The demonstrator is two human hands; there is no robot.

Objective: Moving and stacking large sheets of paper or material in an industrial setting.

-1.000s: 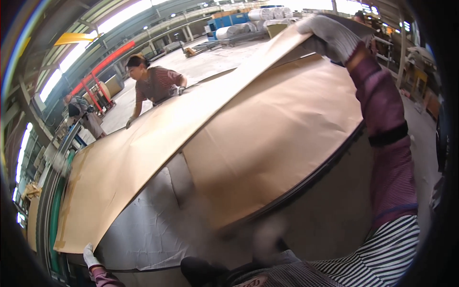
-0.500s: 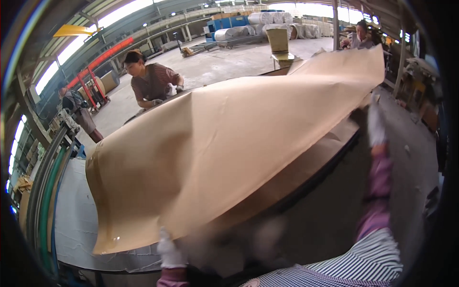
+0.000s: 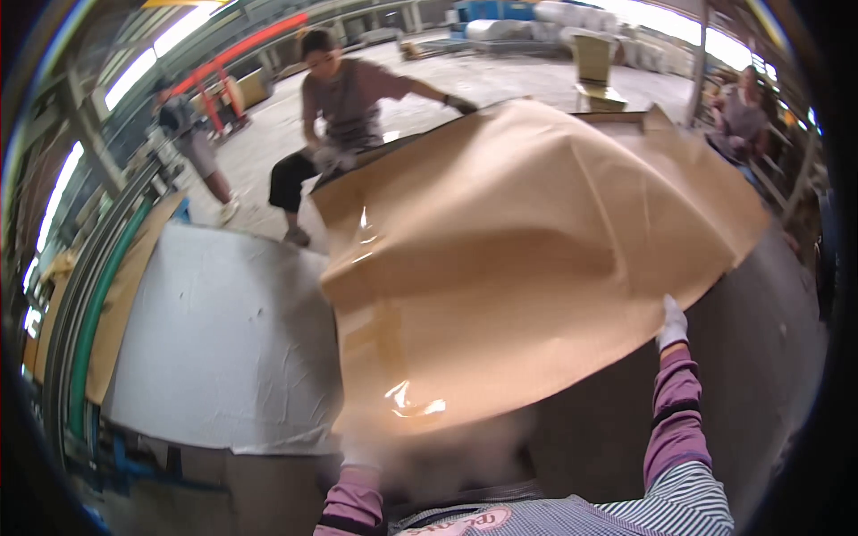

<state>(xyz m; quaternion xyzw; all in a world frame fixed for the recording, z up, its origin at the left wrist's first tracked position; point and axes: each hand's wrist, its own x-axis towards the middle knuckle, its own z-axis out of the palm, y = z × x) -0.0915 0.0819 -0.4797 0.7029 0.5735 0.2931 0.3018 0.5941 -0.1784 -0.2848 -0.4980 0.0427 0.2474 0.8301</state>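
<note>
A large brown paper sheet billows in front of me, creased, with shiny clear tape near its left edge. My left hand, smeared by motion, is at the sheet's near left corner; it appears closed on that corner, though its fingers barely show. Farther right, my right hand in a white glove grips the near edge, part of its fingers hidden by the paper. Across from me, a co-worker in gloves reaches one arm along the sheet's far edge.
A pale grey sheet-covered surface lies to the left, beside a green roller on a machine frame. Another person stands at the far left, and one more is at the far right. A chair stands behind the sheet.
The brown sheet has shifted to the right, uncovering more of the grey surface. Both my hands moved with it, the right one coming nearer. The co-worker across rose and stretched out an arm.
</note>
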